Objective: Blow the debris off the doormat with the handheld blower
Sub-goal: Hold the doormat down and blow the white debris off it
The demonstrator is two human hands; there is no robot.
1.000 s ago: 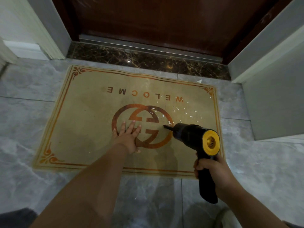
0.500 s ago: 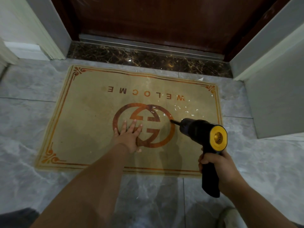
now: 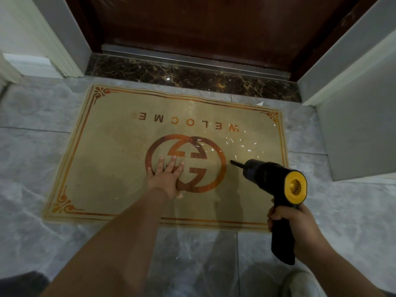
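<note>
Your right hand [image 3: 289,221] grips the blower [image 3: 276,181] over the doormat's [image 3: 111,168] near right edge. Your left hand [image 3: 167,174] presses flat on its middle. The nozzle points away and left; the debris [image 3: 240,144] lies just beyond it, toward the far right corner.

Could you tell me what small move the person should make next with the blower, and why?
Probably swing the blower in the right hand slightly right and forward, so its nozzle points at the white scraps. They lie on the doormat just beyond the nozzle tip, toward the right edge, while the left hand presses the mat flat.
</note>
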